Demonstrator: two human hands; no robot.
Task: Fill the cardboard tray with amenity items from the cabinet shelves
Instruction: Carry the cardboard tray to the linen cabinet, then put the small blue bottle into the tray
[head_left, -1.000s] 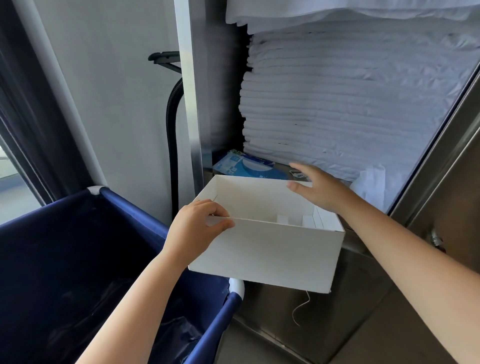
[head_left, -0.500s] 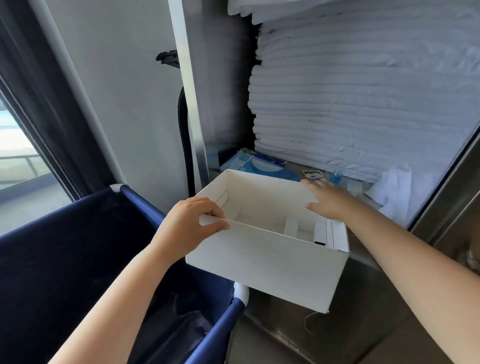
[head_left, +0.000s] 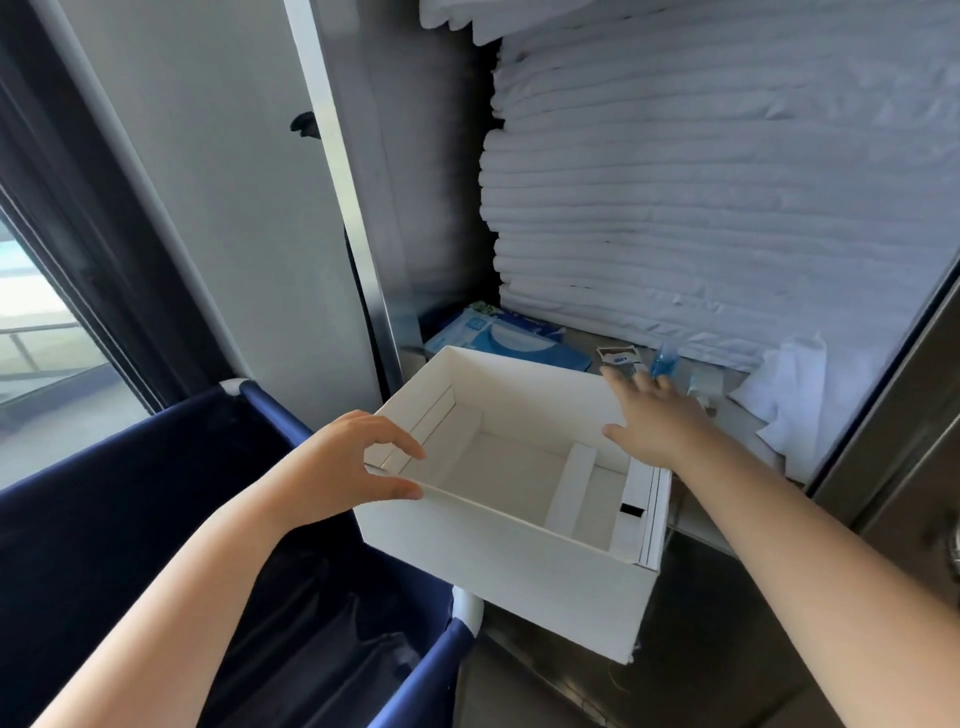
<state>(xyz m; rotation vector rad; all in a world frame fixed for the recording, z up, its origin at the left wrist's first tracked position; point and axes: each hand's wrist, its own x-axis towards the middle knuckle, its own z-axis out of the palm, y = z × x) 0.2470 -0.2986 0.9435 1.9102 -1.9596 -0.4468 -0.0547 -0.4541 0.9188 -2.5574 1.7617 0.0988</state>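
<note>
Bright daylight from the window (head_left: 36, 332) at left; wide-angle edge bending, slight motion blur.

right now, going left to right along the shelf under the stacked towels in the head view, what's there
blue pack → sachet → blue bottle → white cloth

L hand (head_left: 337, 462) & R hand (head_left: 654, 421) bare, L forearm (head_left: 171, 597), R forearm (head_left: 810, 561) bare to frame edge

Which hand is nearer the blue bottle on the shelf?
Right. The right hand is open just before the blue bottle; the left hand grips the cardboard tray rim, farther back.
</note>
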